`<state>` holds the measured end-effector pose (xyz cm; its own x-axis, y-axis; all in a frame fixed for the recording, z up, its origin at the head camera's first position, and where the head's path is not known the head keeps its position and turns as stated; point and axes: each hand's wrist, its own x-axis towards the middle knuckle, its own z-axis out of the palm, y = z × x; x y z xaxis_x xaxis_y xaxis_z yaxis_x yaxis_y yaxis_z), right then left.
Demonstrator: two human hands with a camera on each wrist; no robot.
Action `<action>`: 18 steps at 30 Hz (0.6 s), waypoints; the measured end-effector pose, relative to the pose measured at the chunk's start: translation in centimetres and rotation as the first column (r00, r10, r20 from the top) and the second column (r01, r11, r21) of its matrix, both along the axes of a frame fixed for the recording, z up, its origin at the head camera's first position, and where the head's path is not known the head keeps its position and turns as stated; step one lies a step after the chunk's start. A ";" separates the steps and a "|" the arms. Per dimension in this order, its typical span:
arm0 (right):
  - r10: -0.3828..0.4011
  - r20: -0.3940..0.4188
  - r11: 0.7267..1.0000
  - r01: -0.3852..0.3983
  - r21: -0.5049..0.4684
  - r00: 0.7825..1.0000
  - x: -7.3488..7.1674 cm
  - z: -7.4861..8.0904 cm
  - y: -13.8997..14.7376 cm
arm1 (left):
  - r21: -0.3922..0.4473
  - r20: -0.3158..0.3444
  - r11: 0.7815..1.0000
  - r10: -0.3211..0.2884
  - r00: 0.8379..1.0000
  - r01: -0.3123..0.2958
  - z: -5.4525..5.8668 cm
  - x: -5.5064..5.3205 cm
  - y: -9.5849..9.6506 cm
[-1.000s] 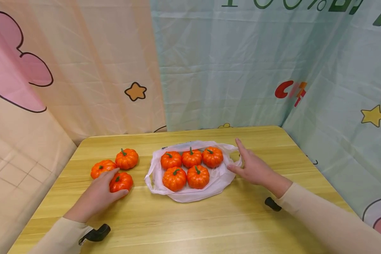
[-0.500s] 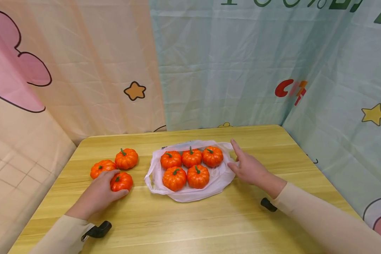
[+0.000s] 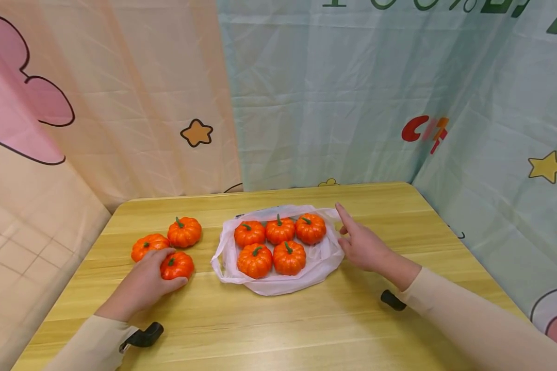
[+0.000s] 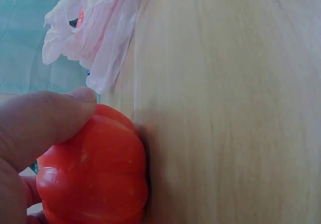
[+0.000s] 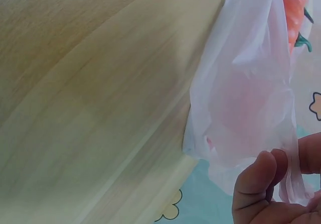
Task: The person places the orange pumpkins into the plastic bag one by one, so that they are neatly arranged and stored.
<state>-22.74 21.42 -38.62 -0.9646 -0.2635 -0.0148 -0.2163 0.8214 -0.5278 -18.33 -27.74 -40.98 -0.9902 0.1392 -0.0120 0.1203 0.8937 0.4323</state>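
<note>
On the left of the table, my left hand holds a small orange pumpkin with a green stem. The left wrist view shows the thumb over the side of that pumpkin and other fingers partly hidden behind it. The pumpkin sits on the wood. Two more pumpkins lie just beyond, one at the left and one farther back. My right hand pinches the right handle of a white plastic bag; thumb and finger meet on the thin plastic in the right wrist view.
Several orange pumpkins stand in two rows within the bag's opening. The bag's left handle lies loose on the wooden table. Printed curtains hang behind the table and at both sides.
My right hand has shifted slightly left and its fingers have closed on the bag's handle, which now looks drawn together. The left hand stays on its pumpkin.
</note>
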 end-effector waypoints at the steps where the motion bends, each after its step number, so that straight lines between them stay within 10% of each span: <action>1: 0.004 -0.007 1.000 -0.004 -0.005 1.000 0.0 0.1 0.0 | 0.000 0.000 1.000 0.000 1.000 0.000 0.0 0.0 0.0; 18: 0.024 -0.063 0.994 -0.031 -0.106 0.998 0.6 1.1 0.1 | 0.000 -0.009 1.000 -0.011 1.000 0.011 -0.2 -0.2 -0.2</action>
<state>-22.10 21.52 -37.50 -0.9552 -0.2866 0.0742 -0.2727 0.7542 -0.5973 -18.50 -27.95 -41.15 -0.9887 0.1499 -0.0028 0.1341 0.8922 0.4313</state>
